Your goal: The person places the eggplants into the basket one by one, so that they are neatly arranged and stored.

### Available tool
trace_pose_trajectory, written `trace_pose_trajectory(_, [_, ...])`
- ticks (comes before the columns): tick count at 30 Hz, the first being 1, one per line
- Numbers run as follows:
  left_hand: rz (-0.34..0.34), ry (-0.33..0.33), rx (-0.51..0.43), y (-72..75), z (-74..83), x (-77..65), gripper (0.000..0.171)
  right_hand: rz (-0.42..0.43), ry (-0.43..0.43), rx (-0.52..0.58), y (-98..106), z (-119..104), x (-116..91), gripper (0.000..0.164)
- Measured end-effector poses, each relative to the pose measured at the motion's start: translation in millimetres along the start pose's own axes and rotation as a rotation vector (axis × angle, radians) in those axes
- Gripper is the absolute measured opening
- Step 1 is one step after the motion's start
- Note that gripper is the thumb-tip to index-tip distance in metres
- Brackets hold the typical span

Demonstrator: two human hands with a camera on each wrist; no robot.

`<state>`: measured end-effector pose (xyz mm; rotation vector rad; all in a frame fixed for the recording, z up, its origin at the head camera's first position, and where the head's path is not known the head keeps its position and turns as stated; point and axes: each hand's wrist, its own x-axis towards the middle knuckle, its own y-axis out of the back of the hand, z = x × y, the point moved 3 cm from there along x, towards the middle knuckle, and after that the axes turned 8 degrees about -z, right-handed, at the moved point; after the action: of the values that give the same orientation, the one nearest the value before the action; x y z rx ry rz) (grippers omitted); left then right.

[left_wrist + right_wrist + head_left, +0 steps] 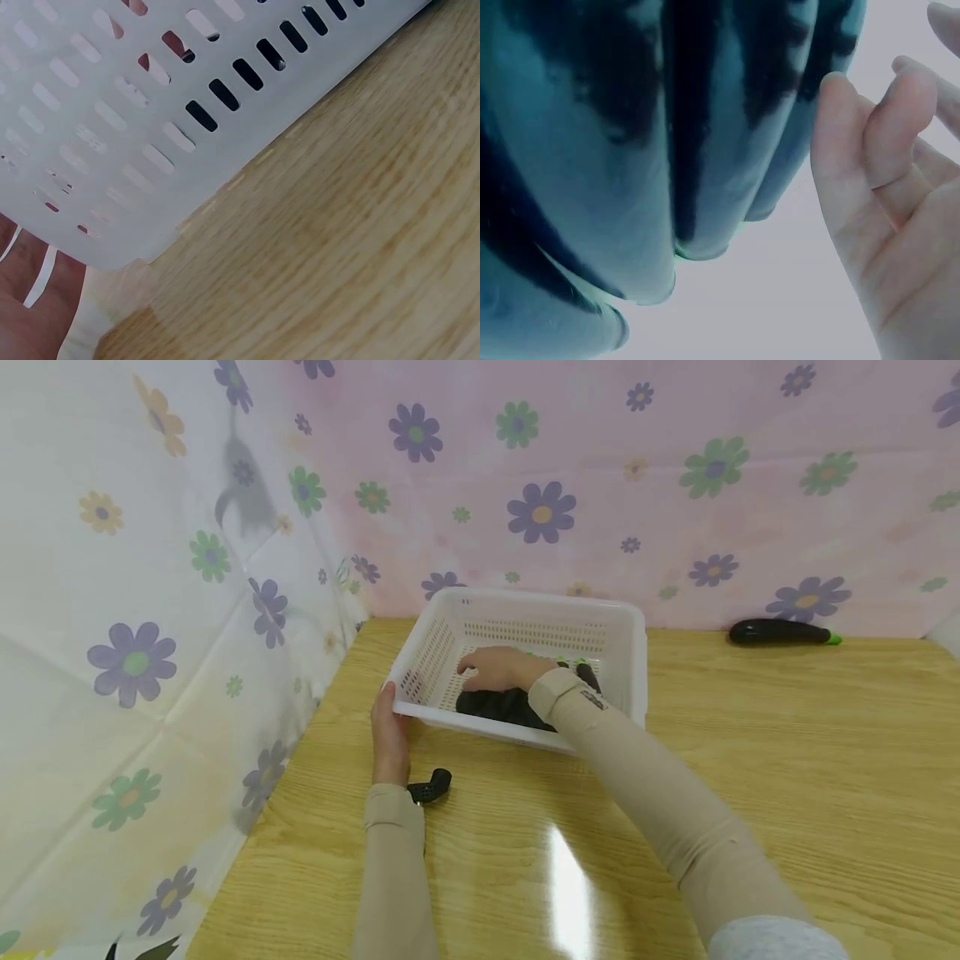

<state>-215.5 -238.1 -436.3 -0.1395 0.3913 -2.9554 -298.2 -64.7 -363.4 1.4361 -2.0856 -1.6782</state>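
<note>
A white plastic basket point(637, 668) with slotted walls stands on the wooden table. Several dark, glossy eggplants point(495, 703) lie side by side in it, with some green stem ends showing toward the back. My left hand point(390, 739) grips the basket's front left corner, thumb up at the rim; in the left wrist view part of that hand point(41, 296) shows beside the slotted wall. Inside the basket, my right hand point(495, 668) hovers over the eggplants with loosely bent fingers. In the right wrist view it holds nothing, its fingertips right beside the rounded eggplant ends point(705, 247).
Another eggplant point(780, 632) with a green stem lies at the table's back right, close to the flowered backdrop point(585, 460). A small black device point(431, 787) sits by my left wrist. A flowered cloth point(135, 585) borders the table on the left.
</note>
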Motion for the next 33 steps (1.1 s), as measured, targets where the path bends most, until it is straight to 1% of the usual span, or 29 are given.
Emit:
trace_pose_trajectory(2, [0.002,-0.001,0.004,0.4,-0.6,-0.1,0.048,0.020,0.004,0.001,2,0,-1,0.041])
trace_pose_trajectory(8, [-0.017,-0.043,-0.016,-4.1,2.3,1.1,0.046,0.032,-0.008,0.077,8,6,-12,0.041])
trace_pose_trajectory(13, [-0.015,-0.037,-0.022,-5.3,3.7,0.6,0.046,0.065,0.003,0.084,14,8,-23,0.043])
trace_pose_trajectory(18, [-0.013,-0.029,-0.018,-4.0,2.3,-0.6,0.045,0.050,0.022,0.077,18,11,-39,0.041])
trace_pose_trajectory(21, [-0.016,-0.033,-0.014,-3.8,0.6,0.2,0.045,0.043,0.014,0.066,20,17,-51,0.041])
trace_pose_trajectory(23, [-0.016,-0.036,-0.028,-4.4,0.5,0.1,0.044,0.033,0.004,0.052,20,19,-61,0.043])
trace_pose_trajectory(28, [-0.015,-0.031,-0.047,-5.0,1.3,-1.9,0.044,0.004,-0.005,0.036,20,22,-91,0.047])
trace_pose_trajectory(31, [-0.013,-0.029,-0.040,-4.3,0.9,-1.9,0.045,0.023,-0.004,0.035,23,22,-108,0.047])
trace_pose_trajectory(33, [-0.011,-0.029,-0.047,-4.4,0.9,-1.8,0.046,0.062,-0.001,0.042,25,24,-119,0.046])
